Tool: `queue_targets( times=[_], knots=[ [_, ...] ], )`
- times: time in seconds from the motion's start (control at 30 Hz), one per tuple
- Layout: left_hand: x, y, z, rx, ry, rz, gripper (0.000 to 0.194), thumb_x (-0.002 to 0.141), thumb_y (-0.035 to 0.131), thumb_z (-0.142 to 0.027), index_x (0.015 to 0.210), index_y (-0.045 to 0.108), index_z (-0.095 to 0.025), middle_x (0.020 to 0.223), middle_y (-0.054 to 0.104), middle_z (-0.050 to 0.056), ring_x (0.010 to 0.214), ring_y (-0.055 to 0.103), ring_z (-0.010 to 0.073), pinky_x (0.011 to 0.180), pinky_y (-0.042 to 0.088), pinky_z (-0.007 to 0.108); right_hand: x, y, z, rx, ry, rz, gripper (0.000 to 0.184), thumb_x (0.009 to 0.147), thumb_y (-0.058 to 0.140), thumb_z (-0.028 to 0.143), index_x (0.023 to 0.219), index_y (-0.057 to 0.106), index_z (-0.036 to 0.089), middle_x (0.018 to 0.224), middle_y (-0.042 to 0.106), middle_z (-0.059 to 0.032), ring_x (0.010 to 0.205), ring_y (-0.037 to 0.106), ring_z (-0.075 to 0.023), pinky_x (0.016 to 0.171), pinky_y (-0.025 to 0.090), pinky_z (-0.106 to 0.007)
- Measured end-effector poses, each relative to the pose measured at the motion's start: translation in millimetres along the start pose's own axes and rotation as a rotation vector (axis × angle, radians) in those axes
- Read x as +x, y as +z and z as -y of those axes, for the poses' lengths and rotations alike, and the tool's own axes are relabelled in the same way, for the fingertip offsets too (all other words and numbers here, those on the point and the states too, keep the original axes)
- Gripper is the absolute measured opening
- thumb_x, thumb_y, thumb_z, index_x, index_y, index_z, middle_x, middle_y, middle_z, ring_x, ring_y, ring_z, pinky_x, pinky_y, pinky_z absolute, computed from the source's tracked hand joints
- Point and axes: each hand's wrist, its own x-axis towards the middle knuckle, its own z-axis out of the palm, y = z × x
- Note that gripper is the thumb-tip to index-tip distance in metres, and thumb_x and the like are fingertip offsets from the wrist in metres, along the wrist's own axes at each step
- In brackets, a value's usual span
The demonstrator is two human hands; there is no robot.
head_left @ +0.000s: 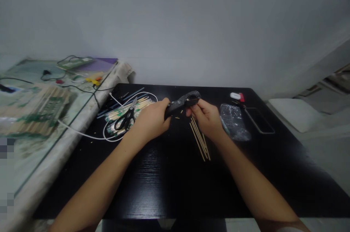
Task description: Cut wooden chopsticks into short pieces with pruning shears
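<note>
Over the middle of the black table, a black tool (179,105) with a curved, shiny end is held up between both hands; its exact kind is unclear. My left hand (155,116) is closed round its left part. At its right end, the fingers of my right hand (205,116) are closed on the tool. Below my right hand lie several thin wooden sticks (199,137). Beside my left hand, black-handled scissors (127,117) rest on bundles of packaged sticks (139,106).
A white cable (90,137) loops across the table's left side. To the right lie a clear plastic bag (235,122), a phone-like flat object (259,120) and a small white and red item (237,96). Left stands a glass-topped table (30,152) with packs of sticks (41,110).
</note>
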Motion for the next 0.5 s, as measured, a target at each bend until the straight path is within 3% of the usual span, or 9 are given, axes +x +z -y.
queue_targets(
  times=[0.5],
  knots=[
    [-1,9.2,4,0.036,-0.053,0.016,0.012,0.091,0.055,-0.030,0.094,0.059,-0.019,0.073,0.064,0.008,0.067,0.063,0.0252,0.064,0.043,0.035,1,3,-6,-0.175,0.043,-0.066,0.029,0.100,0.055,0.030,0.075,0.065,0.019,0.067,0.061,0.0026,0.053,0.041,-0.0080,0.053,0.032,-0.026]
  ],
)
